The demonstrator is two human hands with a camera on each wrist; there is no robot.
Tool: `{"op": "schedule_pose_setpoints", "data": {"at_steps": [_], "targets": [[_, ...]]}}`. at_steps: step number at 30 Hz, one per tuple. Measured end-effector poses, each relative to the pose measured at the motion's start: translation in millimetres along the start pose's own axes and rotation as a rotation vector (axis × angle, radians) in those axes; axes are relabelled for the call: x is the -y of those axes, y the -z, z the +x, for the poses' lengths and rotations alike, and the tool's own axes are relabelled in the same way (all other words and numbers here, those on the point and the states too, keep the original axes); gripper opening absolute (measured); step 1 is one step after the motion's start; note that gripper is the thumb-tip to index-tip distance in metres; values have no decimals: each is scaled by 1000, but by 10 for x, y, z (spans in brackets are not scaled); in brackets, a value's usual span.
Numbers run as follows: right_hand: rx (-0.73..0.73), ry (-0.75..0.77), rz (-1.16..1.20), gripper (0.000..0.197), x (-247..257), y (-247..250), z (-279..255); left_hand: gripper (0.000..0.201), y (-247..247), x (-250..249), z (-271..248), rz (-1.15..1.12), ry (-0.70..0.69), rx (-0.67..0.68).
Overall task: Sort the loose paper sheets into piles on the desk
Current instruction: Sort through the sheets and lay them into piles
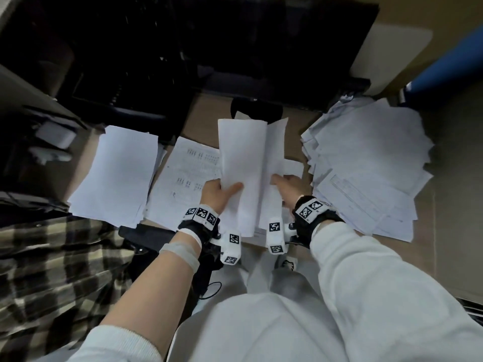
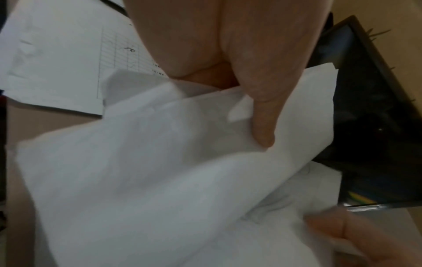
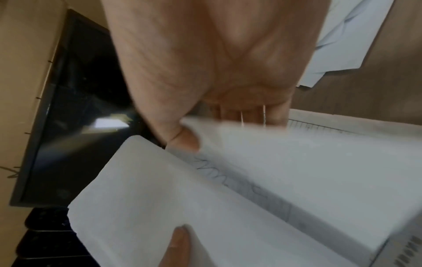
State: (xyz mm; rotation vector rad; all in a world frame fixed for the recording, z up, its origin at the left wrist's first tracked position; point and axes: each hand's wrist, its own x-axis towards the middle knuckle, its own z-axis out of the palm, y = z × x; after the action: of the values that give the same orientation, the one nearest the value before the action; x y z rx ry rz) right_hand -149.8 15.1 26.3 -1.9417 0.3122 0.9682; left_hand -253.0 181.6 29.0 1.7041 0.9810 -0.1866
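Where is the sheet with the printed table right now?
In the head view the printed sheet lies flat on the desk at centre-left, between the blank pile on its left and the sheets held up in both hands.

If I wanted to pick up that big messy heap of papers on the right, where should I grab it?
Probably the near edge of the messy heap, coming from your side with both hands. Its sheets are fanned out crookedly with corners poking out, so a one-handed corner pinch would likely lift only a few. Slide fingers under that near edge and squeeze the whole stack.

White sleeves (image 1: 379,270); black wristbands (image 1: 317,220), checkered tags.
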Motion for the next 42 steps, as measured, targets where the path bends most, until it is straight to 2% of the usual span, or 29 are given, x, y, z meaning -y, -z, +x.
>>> {"op": "schedule_pose_setpoints", "data": {"at_steps": [2, 3, 6, 8, 10, 13, 15, 17, 19, 22, 25, 28, 31, 33, 36, 40, 42], "targets": [[-133, 88, -127, 28, -103, 95, 107, 38, -80, 25, -86, 40, 20, 21], [-124, 110, -155, 22, -181, 127, 168, 31, -143, 46, -147, 48, 31, 32], [-64, 136, -217, 26, -332, 197, 191, 8, -371, 105, -348, 0, 93, -18], [-88, 118, -151, 26, -313, 285, 141, 6, -435, 170, -356, -49, 142, -117], [-136, 97, -84, 36, -333, 373, 106, 8, -433, 251, -345, -77, 158, -194], [-185, 101, -18, 48, -389, 446, 5, 10, -376, 269, -387, -94, 185, -221], [-168, 168, -24, 56, -286, 436, 17, 16, -341, 188, -334, -124, 178, -231], [-132, 395, -22, 60, 35, 740, -212, 14, -309, -276, -623, -183, 67, -326], [-121, 374, -85, 62, 143, 769, -13, 10, -244, -347, -505, -227, 52, -357], [44, 328, -71, 54, 141, 786, -26, 11, -213, -347, -523, -328, 40, -387], [185, 318, -5, 63, 227, 722, -143, 14, -95, -434, -504, -353, 15, -397], [195, 355, -6, 54, 208, 602, -210, 6, 24, -408, -454, -346, -3, -360], [34, 339, 31, 27, 132, 518, -233, 10, 202, -343, -420, -312, 0, -354], [-121, 325, 58, 20, 151, 493, -250, 10, 378, -290, -360, -312, 32, -417], [-322, 331, 65, 18, 208, 444, -262, 13, 621, -207, -253, -270, 40, -473], [-477, 398, -34, 13, 292, 341, -340, 12, 759, -191, -125, -234, -38, -417], [-534, 360, -29, 23, 328, 326, -377, 14, 775, -196, -96, -244, -65, -465]]}}
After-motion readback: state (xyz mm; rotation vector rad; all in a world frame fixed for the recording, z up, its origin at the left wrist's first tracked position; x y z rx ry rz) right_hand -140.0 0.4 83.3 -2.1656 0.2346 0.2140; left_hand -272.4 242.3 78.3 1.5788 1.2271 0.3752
